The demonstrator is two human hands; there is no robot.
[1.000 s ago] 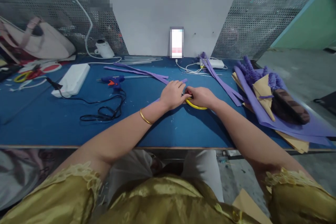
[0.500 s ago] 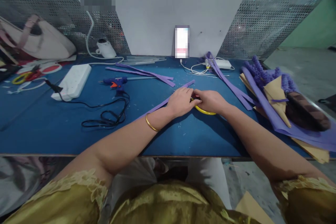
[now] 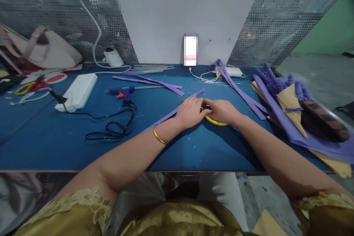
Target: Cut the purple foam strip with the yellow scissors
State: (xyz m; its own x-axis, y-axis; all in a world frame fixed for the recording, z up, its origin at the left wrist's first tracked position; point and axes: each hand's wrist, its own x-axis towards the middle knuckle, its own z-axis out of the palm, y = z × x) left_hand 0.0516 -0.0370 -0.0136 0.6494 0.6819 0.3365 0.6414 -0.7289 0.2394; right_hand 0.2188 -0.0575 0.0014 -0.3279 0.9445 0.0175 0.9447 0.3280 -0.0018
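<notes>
My right hand [image 3: 222, 111] is closed around scissors with a yellow handle [image 3: 217, 121]. A bit of red shows by its thumb, and the blades are hidden between the hands. My left hand [image 3: 190, 111], a gold bangle on its wrist, meets it at the fingertips. Its fingers are bent and pressed together, hiding whatever they pinch. Under or behind the left hand a narrow purple strip [image 3: 163, 118] runs slantwise across the blue table [image 3: 193, 151]; I cannot tell whether the fingers grip it.
To the left lie a blue glue gun [image 3: 123, 92] with its black cord, a white power strip [image 3: 80, 90] and another pair of scissors [image 3: 24, 88]. Purple strips [image 3: 240, 92] and purple fuzzy flowers [image 3: 272, 79] lie to the right. A phone [image 3: 190, 49] leans at the back.
The whole view has shifted slightly, so the table sits lower in the picture. Both hands keep almost the same pose around the scissors.
</notes>
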